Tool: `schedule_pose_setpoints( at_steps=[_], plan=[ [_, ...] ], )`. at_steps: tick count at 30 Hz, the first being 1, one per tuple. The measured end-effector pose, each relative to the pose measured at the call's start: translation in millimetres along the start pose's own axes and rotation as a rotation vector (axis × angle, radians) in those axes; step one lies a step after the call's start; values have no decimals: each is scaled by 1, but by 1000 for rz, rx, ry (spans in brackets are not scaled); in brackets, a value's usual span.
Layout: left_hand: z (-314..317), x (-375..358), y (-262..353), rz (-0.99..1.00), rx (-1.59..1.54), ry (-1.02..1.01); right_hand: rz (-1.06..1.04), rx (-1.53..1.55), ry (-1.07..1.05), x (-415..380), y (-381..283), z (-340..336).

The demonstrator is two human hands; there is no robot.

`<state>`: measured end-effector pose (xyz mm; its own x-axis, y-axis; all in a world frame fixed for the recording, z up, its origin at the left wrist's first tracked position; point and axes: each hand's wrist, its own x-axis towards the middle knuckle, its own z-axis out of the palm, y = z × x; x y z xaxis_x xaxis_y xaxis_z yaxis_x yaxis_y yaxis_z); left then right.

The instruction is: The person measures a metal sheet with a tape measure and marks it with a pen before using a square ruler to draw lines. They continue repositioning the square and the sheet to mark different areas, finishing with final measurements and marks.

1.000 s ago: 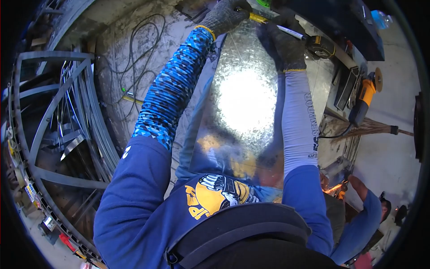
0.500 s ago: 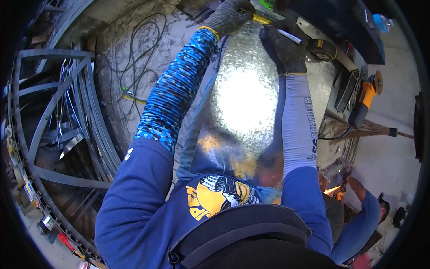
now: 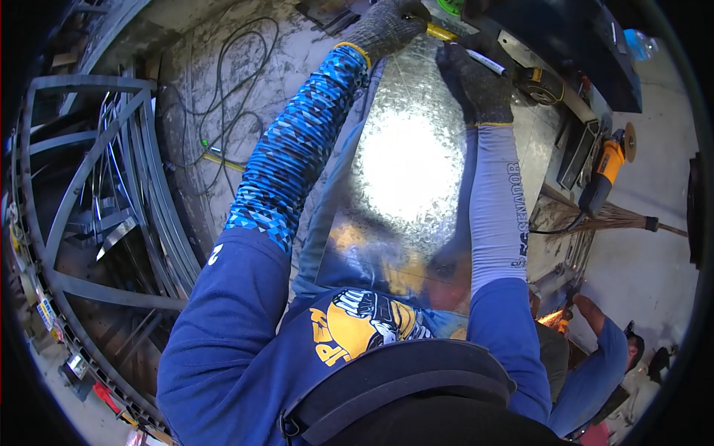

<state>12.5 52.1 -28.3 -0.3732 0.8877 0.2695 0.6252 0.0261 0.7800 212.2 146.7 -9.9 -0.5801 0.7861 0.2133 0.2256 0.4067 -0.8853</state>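
Observation:
My left hand [image 3: 387,28], in a grey glove with a yellow cuff, is at the far end of a shiny metal sheet [image 3: 401,245]. Its fingers are curled round one end of a yellow tool [image 3: 442,32], probably a tape measure's blade or a level; which is too small to tell. My right hand [image 3: 480,85], in a dark glove, rests over the sheet's right side with a white marker [image 3: 486,62] in its fingers. A bright patch of light covers the sheet's middle.
A tape measure [image 3: 541,85] lies right of my right hand. Beyond it are an orange angle grinder [image 3: 608,165] and a straw broom [image 3: 625,216]. Curved metal frames [image 3: 89,293] stand at left, near a cable [image 3: 217,97]. A co-worker [image 3: 595,379] is at lower right beside sparks.
Both hands keep nearly the same pose, with the view shifted slightly. The sparks beside the co-worker look a little different.

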Motion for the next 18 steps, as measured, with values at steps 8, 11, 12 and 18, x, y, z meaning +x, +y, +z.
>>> schedule_pose_setpoints(
  at_steps=[8, 11, 12, 18],
  plan=[
    [0, 0, 1, -3, 8, -12, -42, -39, -17, -4, -19, -5],
    [1, 0, 0, -6, 7, -9, -43, -59, -17, -5, -24, -5],
    [1, 1, -1, -6, 7, -10, -10, -33, -18, -5, -25, -5],
    [1, 0, 1, -10, -24, -4, 170, 359, -4, -7, -12, 4]
  ],
)
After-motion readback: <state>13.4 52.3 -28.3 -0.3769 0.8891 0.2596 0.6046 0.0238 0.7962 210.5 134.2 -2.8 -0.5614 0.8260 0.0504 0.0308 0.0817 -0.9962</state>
